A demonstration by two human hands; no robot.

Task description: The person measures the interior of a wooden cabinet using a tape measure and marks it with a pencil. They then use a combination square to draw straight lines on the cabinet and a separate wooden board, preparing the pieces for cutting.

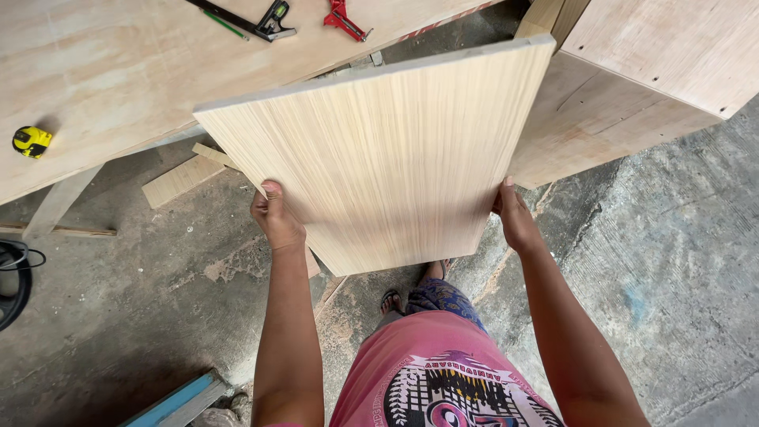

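Note:
I hold a light wood-grain laminated board (387, 154) out in front of me, roughly flat and off the ground. My left hand (277, 217) grips its left edge near the close corner, thumb on top. Against the right edge, my right hand (514, 217) clamps the board, fingers hidden beneath. The board's far edge reaches over the workbench edge and hides part of it.
A plywood workbench (103, 71) spans the upper left, with a yellow tape measure (32, 141), a combination square (265, 22) and a red clamp (344, 19). A plywood cabinet box (632, 87) stands at upper right. Wood offcuts (180, 180) lie on the concrete floor.

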